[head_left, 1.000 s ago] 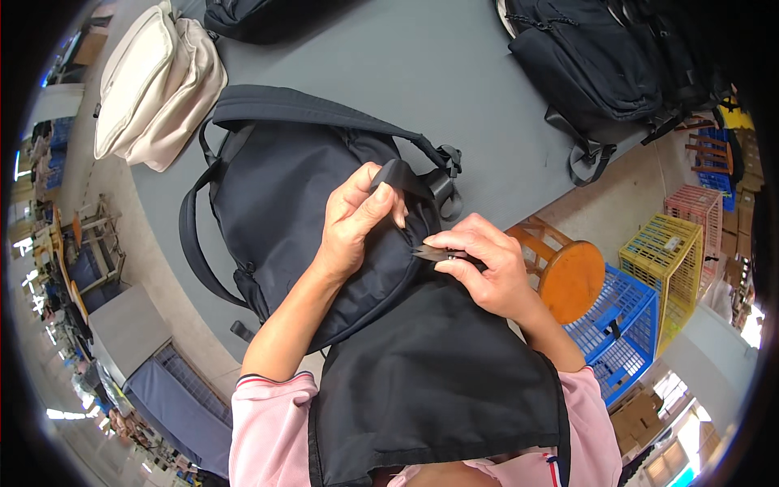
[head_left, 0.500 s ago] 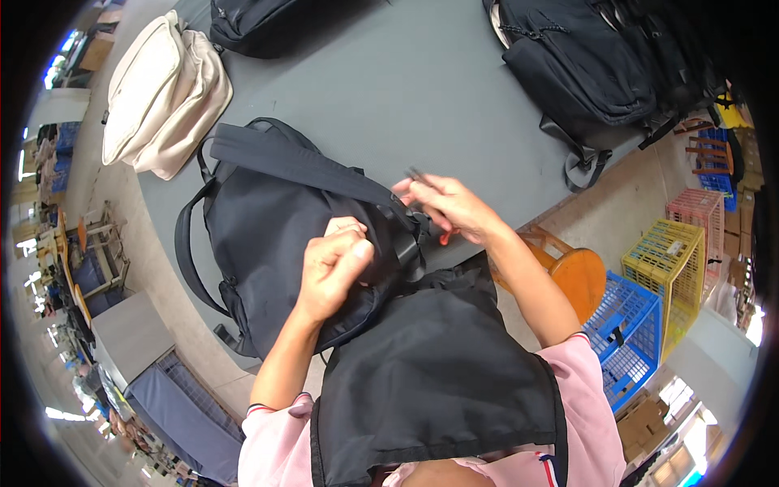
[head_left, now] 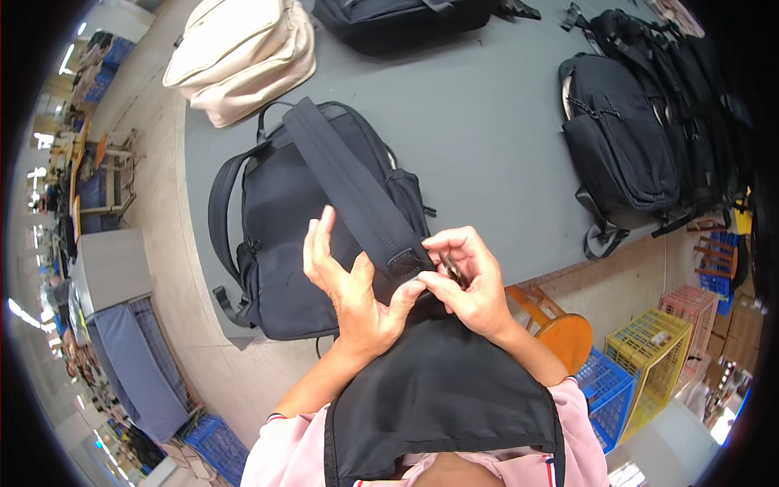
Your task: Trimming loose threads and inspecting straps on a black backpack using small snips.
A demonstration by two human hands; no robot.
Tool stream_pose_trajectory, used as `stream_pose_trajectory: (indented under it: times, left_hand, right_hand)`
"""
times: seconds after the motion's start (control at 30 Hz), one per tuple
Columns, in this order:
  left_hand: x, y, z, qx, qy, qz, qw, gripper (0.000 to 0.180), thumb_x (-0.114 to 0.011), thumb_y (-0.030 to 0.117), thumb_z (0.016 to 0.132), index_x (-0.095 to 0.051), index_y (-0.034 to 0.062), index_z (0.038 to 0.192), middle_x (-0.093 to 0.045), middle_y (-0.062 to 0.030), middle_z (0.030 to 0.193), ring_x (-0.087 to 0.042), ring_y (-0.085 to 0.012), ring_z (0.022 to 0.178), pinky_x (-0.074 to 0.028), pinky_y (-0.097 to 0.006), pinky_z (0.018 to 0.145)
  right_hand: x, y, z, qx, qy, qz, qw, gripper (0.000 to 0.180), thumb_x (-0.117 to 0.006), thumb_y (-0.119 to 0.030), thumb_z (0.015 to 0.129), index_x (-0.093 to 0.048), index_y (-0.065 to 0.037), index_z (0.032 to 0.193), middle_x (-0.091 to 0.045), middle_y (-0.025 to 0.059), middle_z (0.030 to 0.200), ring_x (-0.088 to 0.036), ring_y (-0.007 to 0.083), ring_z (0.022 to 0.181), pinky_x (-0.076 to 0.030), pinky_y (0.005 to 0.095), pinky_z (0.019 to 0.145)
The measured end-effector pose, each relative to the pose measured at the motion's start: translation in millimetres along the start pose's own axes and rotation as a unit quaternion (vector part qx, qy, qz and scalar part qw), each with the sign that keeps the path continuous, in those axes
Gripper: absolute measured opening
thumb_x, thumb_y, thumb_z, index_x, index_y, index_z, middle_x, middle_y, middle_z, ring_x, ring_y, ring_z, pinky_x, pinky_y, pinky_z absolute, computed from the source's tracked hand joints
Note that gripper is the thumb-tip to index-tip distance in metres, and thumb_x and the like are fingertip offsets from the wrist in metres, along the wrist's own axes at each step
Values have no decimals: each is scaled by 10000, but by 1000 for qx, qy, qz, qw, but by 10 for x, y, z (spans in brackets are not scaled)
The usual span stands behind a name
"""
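A black backpack (head_left: 284,211) lies flat on the grey table, its padded shoulder strap (head_left: 341,183) running diagonally towards me. At the strap's stitched lower end, my right hand (head_left: 471,280) curls round a small metal tool that looks like thread snips (head_left: 454,272). Its index finger and thumb are by the strap edge. My left hand (head_left: 353,304) is open over the backpack's lower part, fingers spread upward. The left thumb reaches across to the right thumb, close to the strap end. Whether a thread lies between them is too small to tell.
A cream backpack (head_left: 235,57) lies at the far left and another black bag (head_left: 406,24) at the far edge. Several black backpacks (head_left: 625,138) are piled at the right. Beside the table stand a wooden stool (head_left: 565,342), blue crates (head_left: 604,394) and yellow crates (head_left: 649,349).
My left hand has opened from a closed fist and moved towards the strap end. The right hand has drawn in beside it with the tool. The strap now lies straighter, and the view has shifted.
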State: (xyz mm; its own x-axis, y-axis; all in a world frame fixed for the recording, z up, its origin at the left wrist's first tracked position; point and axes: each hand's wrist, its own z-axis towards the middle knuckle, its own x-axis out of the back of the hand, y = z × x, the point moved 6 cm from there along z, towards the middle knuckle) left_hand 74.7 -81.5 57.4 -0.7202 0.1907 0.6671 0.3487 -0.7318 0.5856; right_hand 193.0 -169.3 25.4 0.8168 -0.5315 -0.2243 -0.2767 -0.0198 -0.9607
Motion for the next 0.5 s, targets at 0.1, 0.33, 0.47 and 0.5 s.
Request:
stream_pose_trajectory:
  times: [0.1,0.33,0.47,0.5]
  left_hand:
    - [30,97,32,-61,23,-35,997,570,-614,516,833,-560,-46,749,-338,-320,1396,-213,-462,1344,-128,-526,1066]
    - [-224,-62,96,35,-197,-245,949,305,-737,283,725,-572,27,734,-617,-68,1114,-528,-256,1089,-110,-516,1081]
    - [-363,-194,-42,240,-233,-469,817,284,-727,216,754,-647,7,929,-547,-87,1172,-485,-205,1086,-314,-371,999]
    - [-367,-205,-49,263,-224,-514,785,277,-726,180,759,-646,-4,950,-522,-95,1195,-475,-187,1095,-357,-337,967]
  right_hand:
    - [-22,-28,-17,74,2,-72,995,229,-664,16,801,-546,-12,995,-584,30,737,-582,55,638,-457,205,573]
    - [-29,-430,17,221,-8,-343,913,137,-558,-31,904,-546,-22,767,-581,34,712,-552,73,560,-411,217,472]
    - [194,-324,51,116,64,-104,986,127,-591,-13,868,-548,-1,988,-581,55,779,-535,94,613,-435,214,533]
    - [245,-283,50,154,101,-171,968,220,-650,-35,830,-550,-12,1024,-586,75,797,-571,121,649,-459,244,531]
